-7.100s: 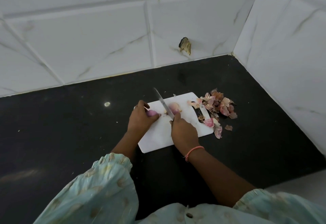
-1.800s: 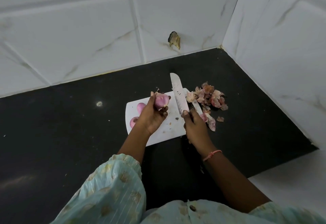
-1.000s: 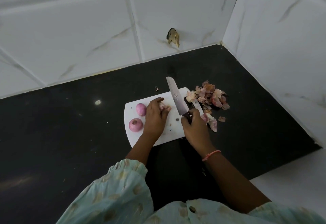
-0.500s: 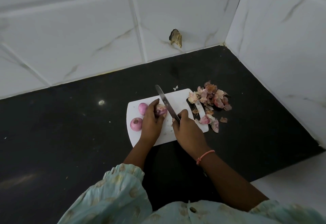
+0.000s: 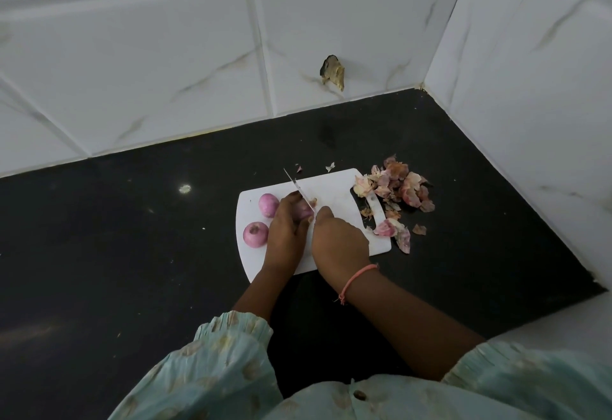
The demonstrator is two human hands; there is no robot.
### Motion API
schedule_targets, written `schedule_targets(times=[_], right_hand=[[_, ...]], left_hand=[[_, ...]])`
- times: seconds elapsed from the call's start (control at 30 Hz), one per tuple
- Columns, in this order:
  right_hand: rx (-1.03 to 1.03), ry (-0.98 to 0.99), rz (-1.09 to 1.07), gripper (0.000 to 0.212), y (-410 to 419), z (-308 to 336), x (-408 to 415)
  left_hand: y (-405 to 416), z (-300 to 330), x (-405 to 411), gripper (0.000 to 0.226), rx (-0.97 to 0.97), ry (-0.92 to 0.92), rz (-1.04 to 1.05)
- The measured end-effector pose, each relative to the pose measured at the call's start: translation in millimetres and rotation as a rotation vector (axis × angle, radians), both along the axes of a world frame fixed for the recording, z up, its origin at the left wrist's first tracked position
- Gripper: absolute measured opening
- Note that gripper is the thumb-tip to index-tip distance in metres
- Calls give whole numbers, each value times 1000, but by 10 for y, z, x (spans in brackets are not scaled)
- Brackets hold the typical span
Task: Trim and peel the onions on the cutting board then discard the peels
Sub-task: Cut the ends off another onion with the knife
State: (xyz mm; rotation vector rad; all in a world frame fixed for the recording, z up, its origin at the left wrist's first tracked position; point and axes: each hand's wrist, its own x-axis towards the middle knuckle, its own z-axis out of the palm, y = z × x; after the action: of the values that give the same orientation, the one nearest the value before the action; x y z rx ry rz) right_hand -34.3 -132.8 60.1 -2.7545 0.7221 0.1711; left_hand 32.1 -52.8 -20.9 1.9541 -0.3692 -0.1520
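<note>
Two peeled onions (image 5: 261,220) lie at left edge of white cutting board (image 5: 334,188), mid-desk (image 5: 132,254). Left hand (image 5: 286,229) holds third onion (image 5: 303,211) down on board. Right hand (image 5: 339,242) grips knife (image 5: 298,189), blade on that onion. Peel pile (image 5: 395,184) at board's right edge.

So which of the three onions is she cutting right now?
The onion under the left hand, at, with the knife on it. The other two onions and lie untouched at the cutting board's left edge.
</note>
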Motion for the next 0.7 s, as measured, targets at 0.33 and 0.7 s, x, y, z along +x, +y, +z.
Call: schedule_targets(times=[0.33,0.7], right_hand=[[69,15,56,20,-188,-136,46],[41,26,49,19,-186,-426,-109]], left_hand=[[28,-42,26,43,38,-51,-29],[40,-86,43,45,65,-62,-40]])
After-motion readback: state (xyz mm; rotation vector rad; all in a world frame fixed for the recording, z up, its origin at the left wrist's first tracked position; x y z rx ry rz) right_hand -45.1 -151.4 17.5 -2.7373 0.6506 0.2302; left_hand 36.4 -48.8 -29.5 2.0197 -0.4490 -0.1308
